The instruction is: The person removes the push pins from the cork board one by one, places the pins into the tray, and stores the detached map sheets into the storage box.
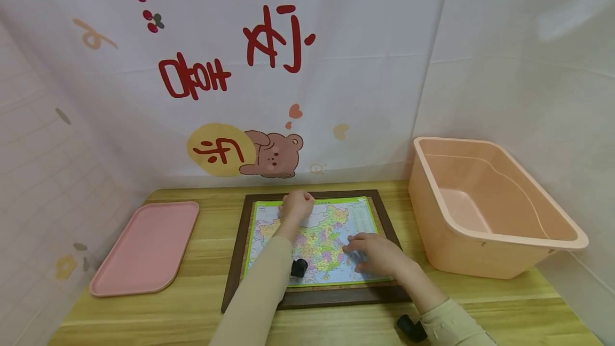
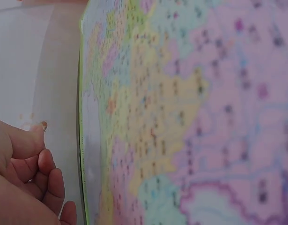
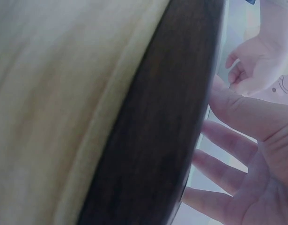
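A colourful map (image 1: pixel 312 220) with a green border lies on a cork board with a dark wooden frame (image 1: pixel 336 297). My left hand (image 1: pixel 297 206) is over the map's top edge, its fingers curled. In the left wrist view its thumb and forefinger pinch a small brass-coloured thumbtack (image 2: pixel 44 125), mostly hidden by the fingertips. My right hand (image 1: pixel 377 254) is over the right part of the map, palm down, fingers spread and loosely bent, holding nothing. Its fingers (image 3: pixel 223 168) also show beside the dark frame in the right wrist view; whether they touch the map is unclear.
A pink tray (image 1: pixel 146 247) lies on the wooden table (image 1: pixel 206 282) left of the board. To the right stands a deep peach-coloured tub (image 1: pixel 461 247). A white printed cloth (image 1: pixel 365 95) hangs behind the table.
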A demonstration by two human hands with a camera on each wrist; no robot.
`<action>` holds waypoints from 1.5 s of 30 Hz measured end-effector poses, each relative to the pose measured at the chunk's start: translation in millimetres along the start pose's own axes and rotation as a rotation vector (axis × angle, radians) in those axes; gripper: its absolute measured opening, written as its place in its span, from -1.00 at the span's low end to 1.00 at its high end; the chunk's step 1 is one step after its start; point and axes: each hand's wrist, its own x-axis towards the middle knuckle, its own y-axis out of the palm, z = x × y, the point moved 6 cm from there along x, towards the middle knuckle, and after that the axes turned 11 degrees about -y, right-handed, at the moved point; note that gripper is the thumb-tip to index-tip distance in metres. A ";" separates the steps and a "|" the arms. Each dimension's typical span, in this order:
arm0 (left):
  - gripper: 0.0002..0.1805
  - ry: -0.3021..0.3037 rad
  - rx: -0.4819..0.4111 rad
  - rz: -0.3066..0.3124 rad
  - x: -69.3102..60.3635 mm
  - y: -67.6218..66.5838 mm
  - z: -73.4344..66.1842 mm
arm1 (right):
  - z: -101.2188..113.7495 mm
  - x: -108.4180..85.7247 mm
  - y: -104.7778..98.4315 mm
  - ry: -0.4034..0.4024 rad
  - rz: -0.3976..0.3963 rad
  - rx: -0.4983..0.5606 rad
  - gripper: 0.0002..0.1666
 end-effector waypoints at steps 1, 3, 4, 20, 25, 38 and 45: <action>-0.66 0.007 0.000 -0.001 -1.3 -0.9 -0.5 | -0.3 0.1 0.1 0.000 0.001 0.000 -0.46; -0.73 0.016 0.004 -0.001 -3.5 -2.6 -1.1 | -0.3 0.4 -0.1 -0.003 0.001 0.002 -0.47; -0.75 0.021 0.007 -0.002 -4.5 -3.5 -1.7 | -0.1 0.6 -0.3 -0.005 0.000 0.003 -0.47; -0.86 0.089 -0.018 -0.017 -24.5 -24.6 -1.7 | -1.3 -0.5 1.2 0.007 -0.003 0.024 -0.46; -0.88 0.100 -0.032 -0.015 -36.1 -36.3 -2.3 | 0.5 0.2 0.5 0.000 -0.002 0.019 -0.47; -0.89 0.188 -0.057 -0.045 -48.8 -62.8 6.0 | 0.5 -0.8 -0.1 -0.006 -0.005 0.020 -0.47; -0.90 0.188 -0.095 -0.090 -44.1 -88.3 24.9 | 2.3 -1.2 -1.8 -0.014 0.000 0.023 -0.46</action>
